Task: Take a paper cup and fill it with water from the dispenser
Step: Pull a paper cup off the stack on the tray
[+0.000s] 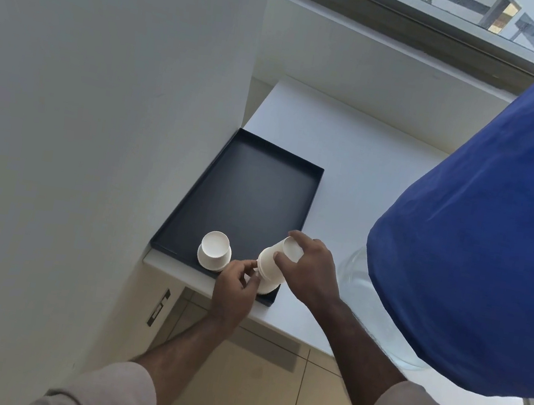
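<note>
Paper cup stack (271, 267) tilted over dark tray (262, 180); right hand (309, 269) grasping its top, left hand (235, 287) pinching its lower rim.

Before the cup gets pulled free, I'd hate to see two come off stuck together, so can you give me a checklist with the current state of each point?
1. Right hand grips the top of the cup stack: ok.
2. Left hand pinches a rim low on the stack: ok.
3. Only one cup separating: cannot tell, the fingers hide the seam.
4. Stack base over the dark tray: ok.
5. Second inverted cup stack stands apart, untouched: ok.
6. Path to the blue-covered water bottle on the right: ok; its tap is out of view.
</note>
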